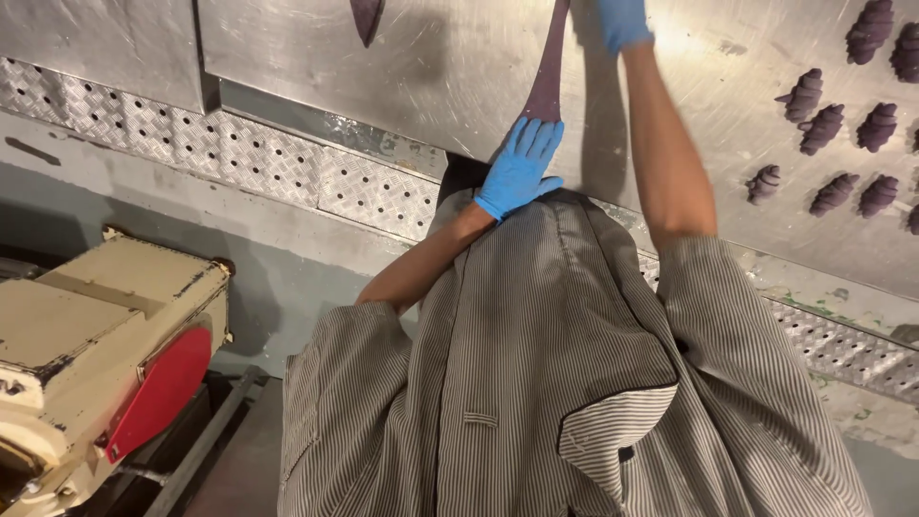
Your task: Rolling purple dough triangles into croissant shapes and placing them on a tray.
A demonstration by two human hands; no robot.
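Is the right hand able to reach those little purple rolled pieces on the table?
Probably yes. The right hand lies out on the steel table, pressing the purple dough strip; the rolled pieces sit just to its right, with only bare table between.

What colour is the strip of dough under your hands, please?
Dark purple-brown dough strip; the head view shows it.

Left hand (518, 168) in a blue glove pressed flat, fingers spread; right hand (622, 21), gloved, stretched far forward, arm straight
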